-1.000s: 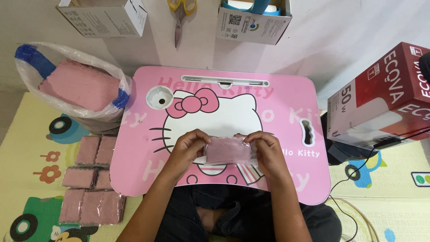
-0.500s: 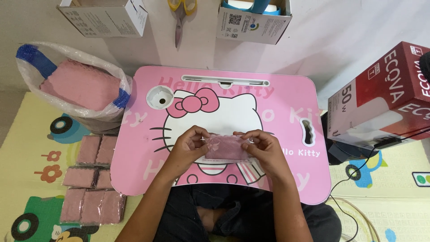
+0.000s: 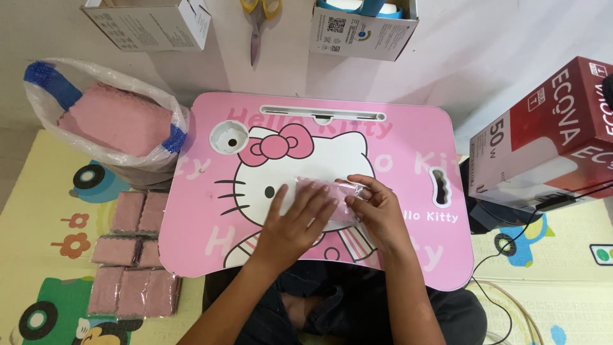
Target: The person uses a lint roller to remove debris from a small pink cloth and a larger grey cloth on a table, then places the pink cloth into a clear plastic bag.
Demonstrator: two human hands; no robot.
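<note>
Pink packet pressed flat under both hands' fingers.

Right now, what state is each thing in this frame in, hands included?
Left hand: flat, pressing on the pink packet.
Right hand: pinching the packet's end.
Pink packet: in clear wrap, lying on the lap table.
Lap table: standing over the person's legs.
Plastic bag: open, filled with pink pads.
Wrapped packets: laid in rows on the mat.
Scissors: closed.

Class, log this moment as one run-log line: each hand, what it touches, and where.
left hand: flat on clear packet | right hand: pinching packet's end | packet: on pink lap desk | bag of pink pads: beside desk
</note>
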